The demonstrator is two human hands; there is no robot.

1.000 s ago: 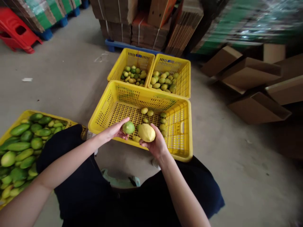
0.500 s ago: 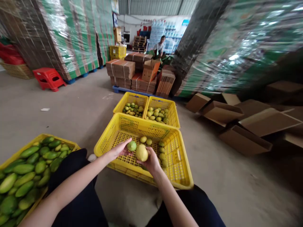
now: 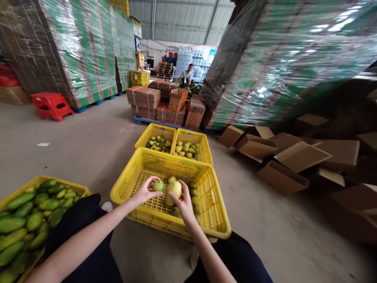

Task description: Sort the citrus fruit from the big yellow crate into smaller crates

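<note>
Over the large yellow crate (image 3: 216, 184) in front of me, my left hand (image 3: 145, 191) pinches a green papaya (image 3: 159, 186) between thumb and fingers. Just to its right, my right hand (image 3: 184, 200) is closed around a bigger, pale yellow papaya (image 3: 174, 190). The two papayas are close together but apart. Inside the crate, a row of yellow-green papayas (image 3: 194, 192) lies along the right side, and a few others are partly hidden behind and under my right hand.
Two smaller-looking yellow crates (image 3: 142, 137) with fruit stand behind the large one. At my left is a crate of green papayas (image 3: 22, 224). Empty cartons (image 3: 282, 177) lie at the right. Bundled cardboard (image 3: 147, 98), a red stool (image 3: 50, 105) and a person (image 3: 187, 74) are farther back.
My hands have turned from cradling the papayas from below to gripping them from the sides and above. Both papayas look lower in the crate. The view has tilted up.
</note>
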